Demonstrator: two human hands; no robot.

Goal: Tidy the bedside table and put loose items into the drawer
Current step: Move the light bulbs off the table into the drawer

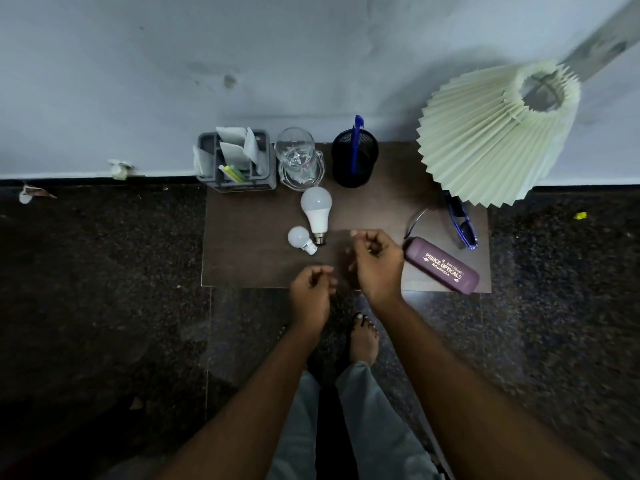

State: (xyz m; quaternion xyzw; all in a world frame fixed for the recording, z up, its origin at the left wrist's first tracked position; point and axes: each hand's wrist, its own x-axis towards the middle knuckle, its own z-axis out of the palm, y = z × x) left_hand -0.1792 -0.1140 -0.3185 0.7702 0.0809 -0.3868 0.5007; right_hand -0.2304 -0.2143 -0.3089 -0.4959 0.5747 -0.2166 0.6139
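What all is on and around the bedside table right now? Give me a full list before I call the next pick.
Bedside table: 1, dark brown, centre, against the wall.
Organiser: 1, grey, back left corner, holding white papers and yellow-green markers.
Glass jug: 1, clear, back, between organiser and pen cup.
Pen cup: 1, black mesh, back centre, blue pen inside.
Lamp shade: 1, cream, pleated, back right.
Large bulb: 1, white, lying mid-table.
Small bulb: 1, white, lying left of the large bulb's base.
Sunglasses: 1, blue, right side below the shade.
Spectacle case: 1, purple, front right.
Left hand: loosely curled, empty, front edge.
Right hand: loosely curled, empty, beside the case.
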